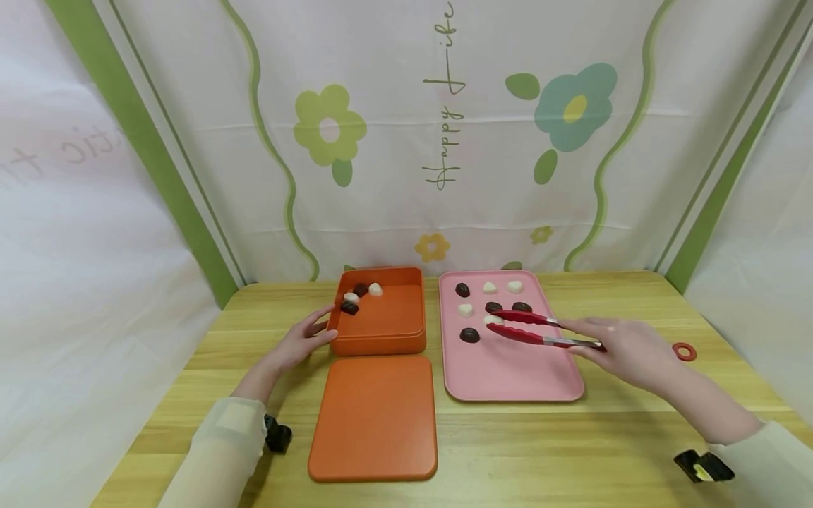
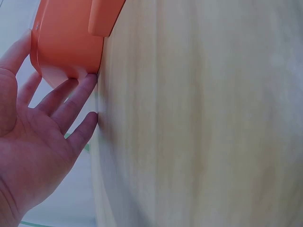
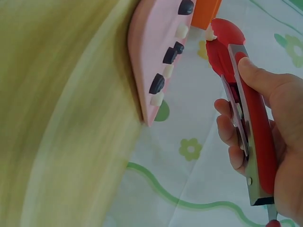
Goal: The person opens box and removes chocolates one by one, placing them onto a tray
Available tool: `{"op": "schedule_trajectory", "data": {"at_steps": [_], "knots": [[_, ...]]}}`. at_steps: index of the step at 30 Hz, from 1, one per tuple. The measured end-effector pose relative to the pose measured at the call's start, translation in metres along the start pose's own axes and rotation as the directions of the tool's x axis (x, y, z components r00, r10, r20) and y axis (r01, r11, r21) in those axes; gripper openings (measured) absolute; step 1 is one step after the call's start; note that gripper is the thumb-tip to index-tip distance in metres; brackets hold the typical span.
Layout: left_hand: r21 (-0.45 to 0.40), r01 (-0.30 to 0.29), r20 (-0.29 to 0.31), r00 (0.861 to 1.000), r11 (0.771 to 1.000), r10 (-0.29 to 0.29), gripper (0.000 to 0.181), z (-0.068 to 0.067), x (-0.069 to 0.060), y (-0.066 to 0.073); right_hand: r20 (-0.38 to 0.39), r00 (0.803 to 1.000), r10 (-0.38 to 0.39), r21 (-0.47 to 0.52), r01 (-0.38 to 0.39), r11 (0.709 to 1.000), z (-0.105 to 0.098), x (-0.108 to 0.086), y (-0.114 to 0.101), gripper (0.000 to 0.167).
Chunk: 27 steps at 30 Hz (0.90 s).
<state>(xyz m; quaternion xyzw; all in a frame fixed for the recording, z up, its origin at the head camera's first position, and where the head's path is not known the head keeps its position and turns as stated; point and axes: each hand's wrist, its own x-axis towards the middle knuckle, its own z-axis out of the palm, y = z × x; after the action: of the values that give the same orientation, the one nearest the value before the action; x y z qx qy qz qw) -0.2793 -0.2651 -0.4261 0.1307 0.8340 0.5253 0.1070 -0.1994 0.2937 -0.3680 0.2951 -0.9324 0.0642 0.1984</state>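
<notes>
My right hand grips red-and-silver tongs over the pink tray. A white chocolate sits between the tong tips; the right wrist view shows it at the edge of the red heads. Several dark and white chocolates, among them a dark one, lie on the tray. On the left, my left hand touches the side of the orange box, fingers spread and nearly straight, thumb near the rim. Inside the box, dark and white chocolates, including a white one, cluster at the back left.
An orange lid lies flat in front of the box. The tongs' red end ring shows beyond my right hand. A floral curtain hangs behind the wooden table, with white cloth on both sides.
</notes>
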Motion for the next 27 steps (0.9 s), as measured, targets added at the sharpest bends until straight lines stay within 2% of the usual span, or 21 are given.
{"op": "schedule_trajectory", "data": {"at_steps": [10,27], "knots": [[0.007,0.011,-0.012,1.0,1.0,-0.011,0.067,-0.001,-0.001,-0.002,0.003,1.0,-0.024,-0.015,0.024,1.0,0.012,-0.006,0.011,0.044],[0.015,0.018,-0.012,1.0,1.0,-0.018,0.068,0.0,-0.001,0.001,0.071,0.997,-0.001,-0.018,0.002,1.0,0.022,-0.006,0.015,0.045]]}}
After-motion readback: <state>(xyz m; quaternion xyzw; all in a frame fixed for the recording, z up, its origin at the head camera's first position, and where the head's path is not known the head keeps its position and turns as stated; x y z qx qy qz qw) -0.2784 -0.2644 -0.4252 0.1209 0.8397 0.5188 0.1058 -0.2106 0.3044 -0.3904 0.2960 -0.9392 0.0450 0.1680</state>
